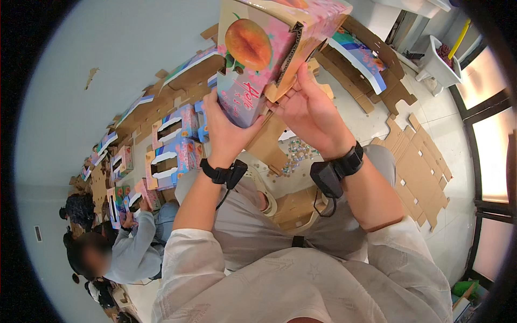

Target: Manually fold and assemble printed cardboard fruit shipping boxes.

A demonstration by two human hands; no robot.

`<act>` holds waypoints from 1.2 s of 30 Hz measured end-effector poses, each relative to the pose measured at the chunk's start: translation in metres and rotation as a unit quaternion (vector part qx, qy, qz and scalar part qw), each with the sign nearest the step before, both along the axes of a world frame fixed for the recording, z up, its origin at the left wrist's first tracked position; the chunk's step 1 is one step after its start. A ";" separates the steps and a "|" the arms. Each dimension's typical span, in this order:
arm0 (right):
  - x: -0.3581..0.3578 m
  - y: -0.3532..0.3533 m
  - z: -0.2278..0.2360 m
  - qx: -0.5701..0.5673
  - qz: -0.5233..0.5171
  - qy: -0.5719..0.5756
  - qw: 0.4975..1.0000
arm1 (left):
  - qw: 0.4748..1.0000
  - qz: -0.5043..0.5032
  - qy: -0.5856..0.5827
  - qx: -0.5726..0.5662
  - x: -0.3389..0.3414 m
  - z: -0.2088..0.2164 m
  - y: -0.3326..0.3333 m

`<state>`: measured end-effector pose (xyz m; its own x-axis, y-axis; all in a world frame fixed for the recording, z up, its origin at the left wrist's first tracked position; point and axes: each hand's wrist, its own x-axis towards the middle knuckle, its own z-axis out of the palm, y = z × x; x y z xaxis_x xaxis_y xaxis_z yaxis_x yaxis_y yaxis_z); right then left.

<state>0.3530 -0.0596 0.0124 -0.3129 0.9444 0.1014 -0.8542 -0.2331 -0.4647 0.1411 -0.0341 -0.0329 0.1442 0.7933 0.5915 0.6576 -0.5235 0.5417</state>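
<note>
A printed cardboard fruit box (249, 70), pink and lilac with a big peach picture, is held up in front of me at the top of the view. My left hand (229, 129) grips its lower left corner, thumb across the printed face. At the lower right edge, my right hand (315, 113) has its thumb up against a bare brown flap, with its fingers curled below. A dark slot of corrugated edge shows between that flap and the printed panel. Each wrist wears a black strap with a small device.
Folded boxes with handle cut-outs (169, 161) stand to the left. Flat brown cardboard sheets (417, 167) lie on the right floor. Small round pieces (299, 156) are scattered between my legs. A co-worker in grey (137, 250) sits at left. A white mop bucket (439, 62) stands far right.
</note>
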 end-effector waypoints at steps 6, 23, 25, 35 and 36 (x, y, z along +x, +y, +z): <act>-0.001 -0.002 0.000 0.043 -0.004 -0.041 0.998 | 1.000 -0.004 -0.028 0.008 0.001 -0.001 0.001; -0.006 0.002 -0.006 0.069 -0.033 -0.028 0.997 | 0.999 0.004 0.030 0.038 0.005 0.005 0.001; -0.007 0.002 -0.005 0.046 -0.032 -0.024 0.998 | 0.998 0.005 0.034 0.052 0.005 0.006 0.001; -0.003 0.003 -0.007 0.135 -0.092 -0.040 0.986 | 0.993 -0.086 -0.031 -0.071 -0.008 -0.014 0.008; -0.001 0.004 -0.007 0.097 -0.107 -0.055 0.988 | 0.985 -0.133 -0.013 -0.106 -0.017 -0.017 0.011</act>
